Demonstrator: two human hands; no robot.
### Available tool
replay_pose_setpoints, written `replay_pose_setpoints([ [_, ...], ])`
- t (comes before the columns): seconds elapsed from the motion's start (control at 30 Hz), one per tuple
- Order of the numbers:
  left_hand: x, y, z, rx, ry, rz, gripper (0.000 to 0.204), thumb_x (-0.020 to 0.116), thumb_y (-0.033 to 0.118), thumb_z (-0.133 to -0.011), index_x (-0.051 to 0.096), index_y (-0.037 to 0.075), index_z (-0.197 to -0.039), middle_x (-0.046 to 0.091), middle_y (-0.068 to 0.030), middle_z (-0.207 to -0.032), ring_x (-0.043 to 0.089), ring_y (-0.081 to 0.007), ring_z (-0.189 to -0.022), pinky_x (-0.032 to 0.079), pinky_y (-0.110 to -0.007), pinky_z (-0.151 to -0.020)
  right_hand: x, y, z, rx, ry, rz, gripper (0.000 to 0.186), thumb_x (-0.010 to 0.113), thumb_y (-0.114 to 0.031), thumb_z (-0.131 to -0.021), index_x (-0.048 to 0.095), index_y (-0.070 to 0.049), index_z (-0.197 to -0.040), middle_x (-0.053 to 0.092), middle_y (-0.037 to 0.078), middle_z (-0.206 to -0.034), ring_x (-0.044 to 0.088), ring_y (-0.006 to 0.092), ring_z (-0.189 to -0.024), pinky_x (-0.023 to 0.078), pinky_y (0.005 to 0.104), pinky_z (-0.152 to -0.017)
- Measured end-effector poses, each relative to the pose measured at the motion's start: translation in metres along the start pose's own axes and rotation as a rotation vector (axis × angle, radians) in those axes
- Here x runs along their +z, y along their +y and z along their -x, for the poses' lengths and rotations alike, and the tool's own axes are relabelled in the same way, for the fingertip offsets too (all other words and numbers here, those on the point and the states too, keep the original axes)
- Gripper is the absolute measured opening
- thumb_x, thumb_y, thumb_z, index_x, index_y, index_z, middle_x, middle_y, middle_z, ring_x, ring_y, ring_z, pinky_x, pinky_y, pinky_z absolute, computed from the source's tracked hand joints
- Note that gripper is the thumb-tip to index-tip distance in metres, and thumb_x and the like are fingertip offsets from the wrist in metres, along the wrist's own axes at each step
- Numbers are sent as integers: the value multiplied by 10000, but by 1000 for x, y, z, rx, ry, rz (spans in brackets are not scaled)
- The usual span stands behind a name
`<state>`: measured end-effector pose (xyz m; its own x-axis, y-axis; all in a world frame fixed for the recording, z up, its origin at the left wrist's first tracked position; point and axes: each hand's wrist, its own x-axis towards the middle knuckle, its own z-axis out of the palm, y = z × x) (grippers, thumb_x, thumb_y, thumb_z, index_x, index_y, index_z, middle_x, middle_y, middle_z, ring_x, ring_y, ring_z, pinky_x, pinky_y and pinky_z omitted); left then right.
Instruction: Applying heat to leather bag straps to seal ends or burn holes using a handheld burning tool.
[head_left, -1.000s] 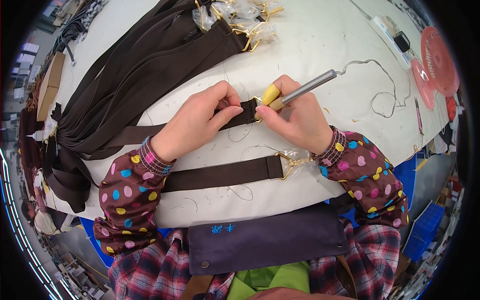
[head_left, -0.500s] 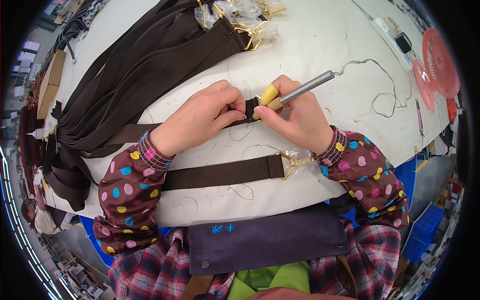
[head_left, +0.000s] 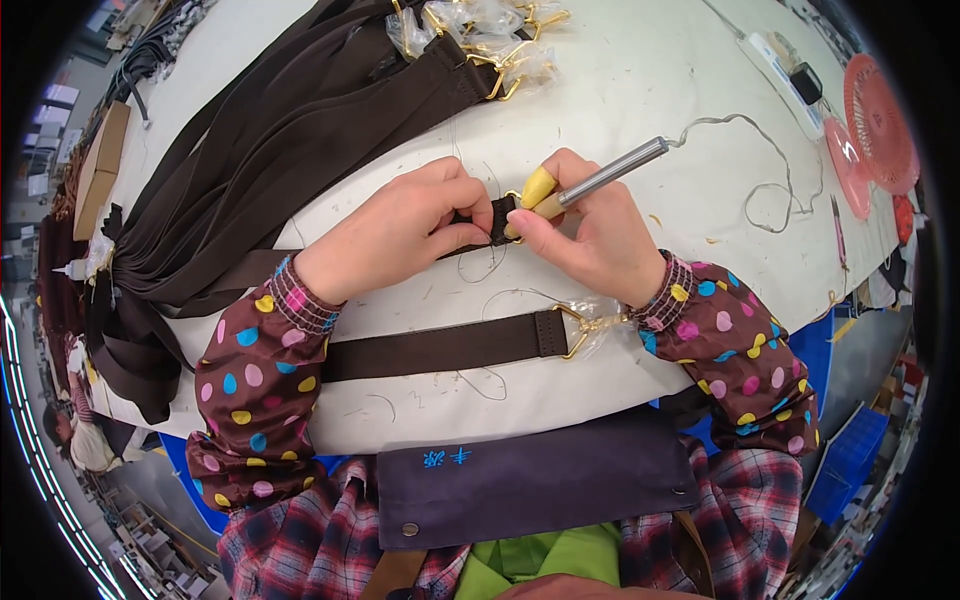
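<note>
My left hand (head_left: pixel 410 230) is closed, fingertips pressed on the end of a dark brown strap (head_left: pixel 465 252), near its stitched tip with a gold ring (head_left: pixel 513 195). My right hand (head_left: pixel 597 235), a yellow cover on one finger, grips a corded silver pen-like tool (head_left: pixel 630 156) angled down at that strap end; its tip is hidden by my fingers. A second brown strap (head_left: pixel 440 346) lies below my hands, with a gold clasp wrapped in clear plastic (head_left: pixel 590 328). Loose threads lie around both straps.
A bundle of brown straps (head_left: pixel 240 150) with bagged gold hardware fills the table's upper left, beside a cardboard piece (head_left: pixel 100 165). At right lie a white power strip (head_left: pixel 775 70), pink plastic items (head_left: pixel 865 120) and small tweezers (head_left: pixel 838 232). Blue crates (head_left: pixel 845 465) stand beyond the white table (head_left: pixel 700 130).
My left hand has shifted slightly up and right at the strap end, its fingers curled more over it. The silver tool has tilted very slightly; my right hand stays in about the same place.
</note>
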<state>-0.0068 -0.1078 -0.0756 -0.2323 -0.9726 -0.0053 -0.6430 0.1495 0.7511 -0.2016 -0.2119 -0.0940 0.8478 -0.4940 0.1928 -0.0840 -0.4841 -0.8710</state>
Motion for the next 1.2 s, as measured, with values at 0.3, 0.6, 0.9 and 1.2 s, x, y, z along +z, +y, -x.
replay_pose_setpoints([
  [0.3, 5, -1, -1, -35, 45, 17, 110, 638, 11, -834, 547, 23, -894, 474, -72, -886, 522, -181, -757, 441, -288, -681, 0, 1, -1, 10, -19, 3, 198, 673, -78, -839, 489, -14, -874, 571, 31, -762, 556, 65, -682, 434, 202, -556],
  [0.6, 4, 1, 0, -69, 41, -12, 120, 639, 118, -856, 544, 55, -892, 517, -89, -902, 558, -253, -786, 460, -334, -697, 1, 2, -1, -19, 0, 35, 199, 682, -87, -829, 503, -12, -871, 566, 43, -750, 558, 93, -669, 458, 215, -555],
  [0.9, 6, -5, -1, -31, 123, 73, 105, 610, 98, -885, 530, 36, -912, 525, -55, -874, 558, -158, -728, 473, -286, -632, 7, 9, -1, -37, 85, -32, 280, 708, -197, -807, 481, -43, -863, 586, 61, -701, 543, 156, -587, 443, 273, -527],
  [1.2, 12, 1, -5, -364, 246, 361, 100, 534, 126, -944, 503, 32, -930, 559, -8, -776, 501, -60, -590, 421, -217, -438, 2, 10, -8, -7, 155, 14, 230, 669, -139, -848, 469, -36, -899, 585, 41, -715, 535, 97, -599, 433, 233, -528],
])
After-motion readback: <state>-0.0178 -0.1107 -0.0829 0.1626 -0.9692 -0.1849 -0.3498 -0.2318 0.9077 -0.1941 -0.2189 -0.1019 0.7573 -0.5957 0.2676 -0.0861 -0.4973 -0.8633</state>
